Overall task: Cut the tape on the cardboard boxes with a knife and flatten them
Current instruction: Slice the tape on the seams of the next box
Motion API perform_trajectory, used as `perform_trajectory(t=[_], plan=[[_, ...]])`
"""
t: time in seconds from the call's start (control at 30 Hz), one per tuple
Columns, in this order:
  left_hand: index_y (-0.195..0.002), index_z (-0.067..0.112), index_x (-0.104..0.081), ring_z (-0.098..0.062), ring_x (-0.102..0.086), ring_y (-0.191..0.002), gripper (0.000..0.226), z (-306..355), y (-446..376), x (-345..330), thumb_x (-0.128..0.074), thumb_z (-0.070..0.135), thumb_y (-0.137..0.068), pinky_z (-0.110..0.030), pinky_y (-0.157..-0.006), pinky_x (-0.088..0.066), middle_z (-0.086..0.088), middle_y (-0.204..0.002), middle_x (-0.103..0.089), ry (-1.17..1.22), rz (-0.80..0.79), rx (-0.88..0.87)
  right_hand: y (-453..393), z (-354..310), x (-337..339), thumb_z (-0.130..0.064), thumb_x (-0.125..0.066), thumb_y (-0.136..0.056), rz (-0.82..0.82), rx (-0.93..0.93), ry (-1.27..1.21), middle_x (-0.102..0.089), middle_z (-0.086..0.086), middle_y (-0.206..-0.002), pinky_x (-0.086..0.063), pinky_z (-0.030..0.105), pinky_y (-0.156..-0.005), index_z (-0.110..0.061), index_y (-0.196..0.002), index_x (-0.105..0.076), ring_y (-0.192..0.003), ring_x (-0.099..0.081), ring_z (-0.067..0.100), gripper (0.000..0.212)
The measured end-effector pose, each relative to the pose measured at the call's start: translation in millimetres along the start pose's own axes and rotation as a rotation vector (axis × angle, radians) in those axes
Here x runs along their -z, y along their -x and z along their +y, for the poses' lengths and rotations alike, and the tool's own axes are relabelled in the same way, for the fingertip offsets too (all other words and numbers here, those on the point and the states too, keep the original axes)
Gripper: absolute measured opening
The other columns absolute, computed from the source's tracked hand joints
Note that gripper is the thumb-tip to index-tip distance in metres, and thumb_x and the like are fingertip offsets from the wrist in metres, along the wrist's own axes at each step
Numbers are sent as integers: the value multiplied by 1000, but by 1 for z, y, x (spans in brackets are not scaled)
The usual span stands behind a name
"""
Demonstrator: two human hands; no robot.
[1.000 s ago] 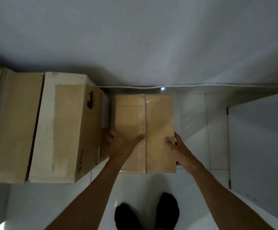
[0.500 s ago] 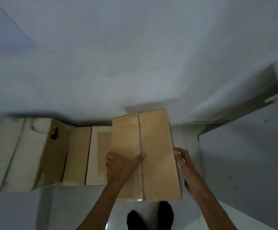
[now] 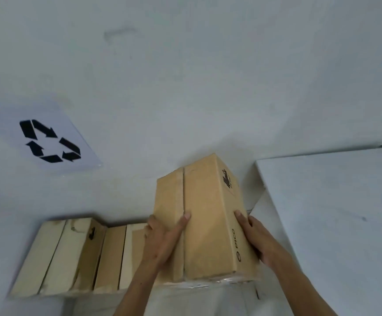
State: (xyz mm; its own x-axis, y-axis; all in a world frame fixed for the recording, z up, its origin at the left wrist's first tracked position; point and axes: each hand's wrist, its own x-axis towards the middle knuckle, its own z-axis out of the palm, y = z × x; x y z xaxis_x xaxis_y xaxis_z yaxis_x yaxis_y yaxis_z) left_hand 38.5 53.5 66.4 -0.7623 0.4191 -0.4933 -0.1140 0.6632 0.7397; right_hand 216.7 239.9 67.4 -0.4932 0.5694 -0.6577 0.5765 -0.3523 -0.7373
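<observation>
Head view: tall brown cardboard box (image 3: 204, 222) with a taped centre seam, centre-right of frame, held up between both hands. Black print and the letters "PICO" on its right side face. Clear tape (image 3: 210, 282) visible along its bottom edge. Left hand (image 3: 162, 238) lies on the box's front-left face, thumb up along the seam, fingers wrapped around the left edge, gripping the box. Right hand (image 3: 257, 238) presses against the right side face, fingers curled around the back edge, thumb on the side face, also gripping it. Row of other pale brown cardboard boxes (image 3: 78, 258) at lower left, against the white wall (image 3: 185, 87). White sheet with a black recycling symbol (image 3: 49, 141) at left, on the wall. White flat panel (image 3: 333, 213) at right, just beside the held box.
</observation>
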Motion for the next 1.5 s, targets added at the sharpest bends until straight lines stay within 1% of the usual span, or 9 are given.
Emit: perform_trajectory(t=[0.1,0.37,0.47,0.63,0.77,0.9,1.13,1.37,1.5], plan=[[-162,30,0,-37,-30,-146,146,37,35,-30,-41,109,-47,-55,-117,-32,-17,-160,-22,-44,-47,-65,33,-12,60,-73,-72,-73,-38,71,-124,-79,2,-100,-63,40,-78,-18,-126,-55,-91,-78,22,78],[-160,44,11,-38,-24,-149,140,114,140,-187,-22,112,-42,-58,-124,-19,-19,-160,-23,-11,-145,-105,110,9,263,-54,-74,-87,-90,215,-169,-77,7,-114,-60,54,-92,-26,-133,-47,-103,-75,30,61],[-161,45,10,-31,-17,-155,111,136,170,-253,-24,102,-72,-54,-125,-12,-5,-165,-22,83,-233,-102,131,21,334,-56,-71,-89,-42,261,-158,-77,3,-114,-58,53,-95,-31,-134,-52,-103,-75,28,56],[-148,49,-47,-23,-51,-138,97,164,195,-331,-19,104,-73,-55,-119,-37,2,-148,-57,399,-525,-114,156,34,414,-58,-65,-94,-30,338,-98,-74,-10,-123,-56,45,-98,-39,-133,-61,-109,-72,13,43],[-147,32,-50,-37,-61,-128,72,206,220,-375,-28,78,-97,-58,-109,-47,-15,-139,-64,584,-612,-84,158,40,453,-64,-61,-94,49,431,-6,-65,-27,-132,-53,34,-100,-53,-135,-58,-116,-63,-4,42],[-143,21,-54,-42,-67,-116,57,223,207,-422,-51,57,-100,-53,-94,-56,-21,-130,-68,717,-618,-40,146,39,484,-69,-50,-97,141,480,181,-48,-30,-142,-33,30,-115,-53,-145,-50,-129,-45,-2,51],[-137,18,-61,-30,-71,-112,103,205,143,-514,-54,95,-69,-51,-101,-55,-7,-120,-75,474,-491,144,51,39,524,-45,-46,-107,60,556,649,-37,-15,-163,-23,36,-126,-41,-156,-38,-151,-32,8,50],[-139,8,-54,-34,-63,-114,81,240,89,-550,-29,73,-98,-53,-103,-51,-16,-132,-65,353,-213,154,-27,53,523,-31,-59,-101,-175,521,971,-15,-10,-171,-15,39,-128,-34,-162,-28,-157,-12,19,68],[-161,14,-22,-36,-47,-137,105,278,92,-550,-52,81,-86,-51,-109,-44,-13,-158,-40,191,-150,21,-35,57,533,-26,-63,-101,-288,532,795,-31,-4,-167,-22,34,-126,-24,-156,-44,-155,-23,11,58]])
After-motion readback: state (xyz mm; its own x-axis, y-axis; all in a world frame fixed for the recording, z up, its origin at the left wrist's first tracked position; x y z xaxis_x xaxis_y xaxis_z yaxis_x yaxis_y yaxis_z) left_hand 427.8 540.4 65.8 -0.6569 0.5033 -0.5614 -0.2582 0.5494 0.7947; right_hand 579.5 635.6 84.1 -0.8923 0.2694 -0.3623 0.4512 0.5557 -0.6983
